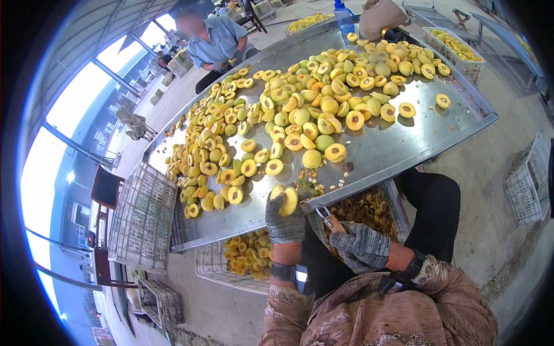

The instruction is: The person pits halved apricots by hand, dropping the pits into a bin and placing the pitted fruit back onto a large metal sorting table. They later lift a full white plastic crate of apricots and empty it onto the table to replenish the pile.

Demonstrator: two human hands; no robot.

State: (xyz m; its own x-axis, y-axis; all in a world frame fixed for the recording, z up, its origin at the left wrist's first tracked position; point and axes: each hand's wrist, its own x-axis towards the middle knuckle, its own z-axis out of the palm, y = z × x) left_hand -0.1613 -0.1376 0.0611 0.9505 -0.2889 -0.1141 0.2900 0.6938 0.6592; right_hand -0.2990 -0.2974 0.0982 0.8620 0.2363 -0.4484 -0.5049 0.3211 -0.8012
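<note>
Gloved in grey knit, my left hand (285, 222) grips a cut yellow peach (288, 202) just above the table's near edge. Its cut flesh shows between thumb and fingers; whether it is one half or two I cannot tell. My right hand (361, 246), in a matching glove, is closed around the wooden handle of a looped metal pitting tool (324, 214). The loop points toward the table and is apart from the peach. Many halved yellow peaches (311, 129), several with brown pit hollows showing, are heaped on the sheet-metal table (389, 160).
Below the table edge, one crate (233, 281) holds peach pieces and another holds brownish scraps (368, 212). A white plastic crate (140, 220) leans at the table's left end. Across the table sits a co-worker (218, 41). A blue bottle (344, 19) stands at the far edge.
</note>
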